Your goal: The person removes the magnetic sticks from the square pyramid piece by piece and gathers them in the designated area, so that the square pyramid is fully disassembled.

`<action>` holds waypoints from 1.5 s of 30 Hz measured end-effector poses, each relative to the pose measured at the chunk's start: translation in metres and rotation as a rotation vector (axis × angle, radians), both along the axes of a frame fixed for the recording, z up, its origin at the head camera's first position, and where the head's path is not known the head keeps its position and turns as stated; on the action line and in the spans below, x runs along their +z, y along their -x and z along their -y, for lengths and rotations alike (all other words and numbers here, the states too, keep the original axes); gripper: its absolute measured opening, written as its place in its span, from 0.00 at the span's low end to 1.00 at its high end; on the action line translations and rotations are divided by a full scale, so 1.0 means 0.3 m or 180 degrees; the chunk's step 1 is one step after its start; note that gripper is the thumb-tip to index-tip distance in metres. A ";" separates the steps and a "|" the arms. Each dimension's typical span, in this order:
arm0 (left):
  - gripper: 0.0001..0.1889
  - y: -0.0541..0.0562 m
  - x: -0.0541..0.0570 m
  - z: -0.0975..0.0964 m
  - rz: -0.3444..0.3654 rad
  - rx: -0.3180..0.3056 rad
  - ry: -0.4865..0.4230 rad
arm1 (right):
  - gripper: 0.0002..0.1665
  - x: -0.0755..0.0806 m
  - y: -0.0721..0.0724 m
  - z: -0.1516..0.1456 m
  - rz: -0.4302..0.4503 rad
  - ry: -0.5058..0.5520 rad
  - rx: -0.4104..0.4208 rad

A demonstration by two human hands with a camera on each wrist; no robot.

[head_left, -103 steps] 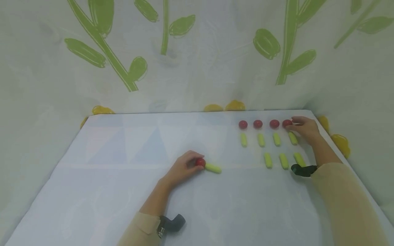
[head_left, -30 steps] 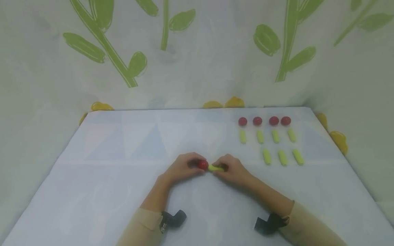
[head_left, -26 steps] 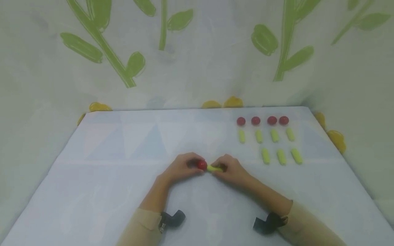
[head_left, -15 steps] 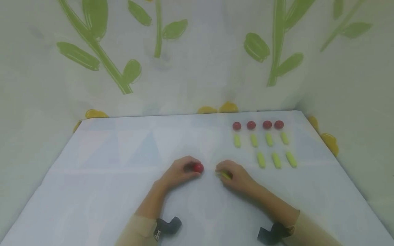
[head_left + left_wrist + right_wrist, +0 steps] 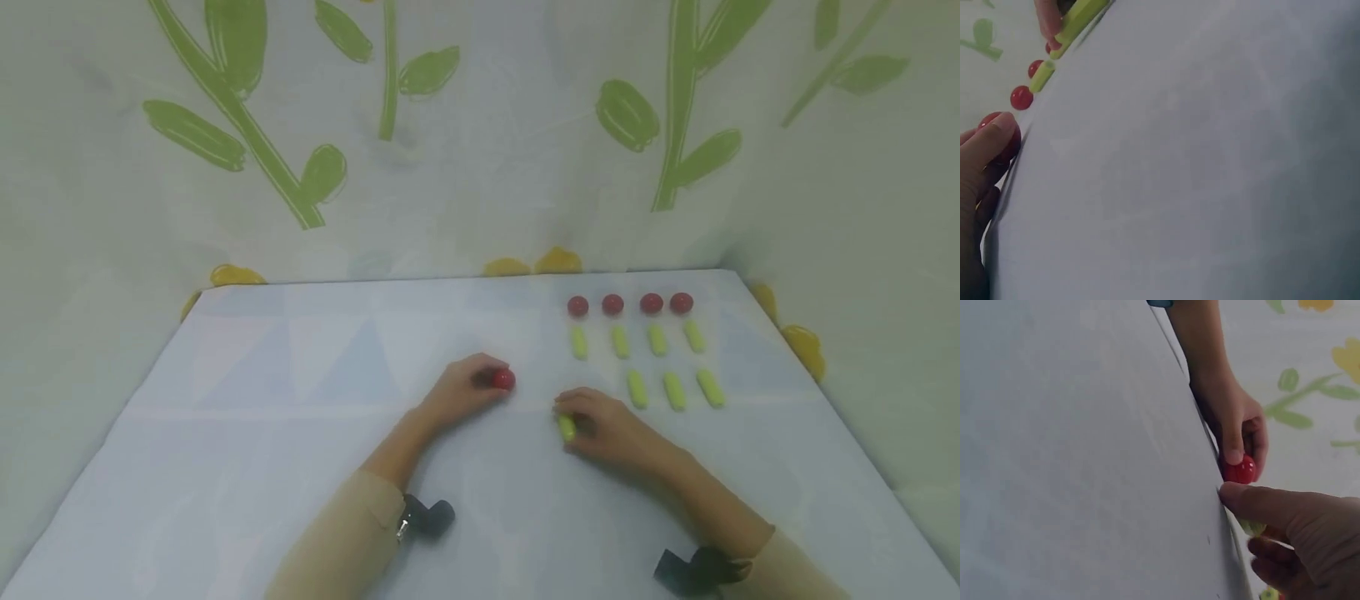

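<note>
In the head view my left hand [image 5: 459, 392] pinches a shiny red ball [image 5: 505, 380] between thumb and fingers near the middle of the table. To its right and nearer the body, my right hand [image 5: 618, 429] grips a short yellow-green stick [image 5: 566, 427], one end showing between thumb and fingers. A gap separates ball and stick. The left wrist view shows the thumb across the held red ball [image 5: 1007, 147]. In the right wrist view, the right thumb [image 5: 1260, 503] covers most of the stick, with the left hand's ball just beyond it.
On the white table [image 5: 262, 467], a row of several red balls [image 5: 612, 304] lies at the back right. Before it lie a row of several yellow-green sticks [image 5: 619, 342] and a nearer row of three sticks [image 5: 674, 391]. A leaf-patterned backdrop [image 5: 510, 167] stands behind the table.
The right hand left the back row of balls and took the stick beside the left hand's ball. It then drew the stick rightward and turned it. The left hand moved the ball slightly away from the body.
</note>
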State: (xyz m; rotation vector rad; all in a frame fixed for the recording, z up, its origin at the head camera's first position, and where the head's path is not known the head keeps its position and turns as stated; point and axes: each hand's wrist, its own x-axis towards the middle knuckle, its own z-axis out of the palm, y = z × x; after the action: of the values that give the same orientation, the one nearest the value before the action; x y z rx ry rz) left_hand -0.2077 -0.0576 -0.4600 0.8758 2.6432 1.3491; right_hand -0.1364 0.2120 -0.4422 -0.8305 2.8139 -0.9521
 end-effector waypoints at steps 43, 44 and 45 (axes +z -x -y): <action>0.24 0.268 0.104 -0.310 0.0561 0.0989 0.0110 | 0.32 0.030 0.046 -0.116 -0.0396 -0.0240 -0.0503; 0.25 0.269 0.103 -0.310 0.0567 0.0996 0.0138 | 0.32 0.031 0.045 -0.115 -0.0417 -0.0236 -0.0487; 0.25 0.270 0.101 -0.310 0.0574 0.1003 0.0153 | 0.32 0.034 0.044 -0.114 -0.0434 -0.0227 -0.0471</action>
State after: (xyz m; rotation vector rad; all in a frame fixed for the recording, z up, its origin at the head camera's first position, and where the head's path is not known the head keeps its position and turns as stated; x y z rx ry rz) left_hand -0.2888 0.0353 -0.4298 0.3214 2.7370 1.3411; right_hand -0.1497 0.2463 -0.4320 -0.7131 3.0430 -0.8361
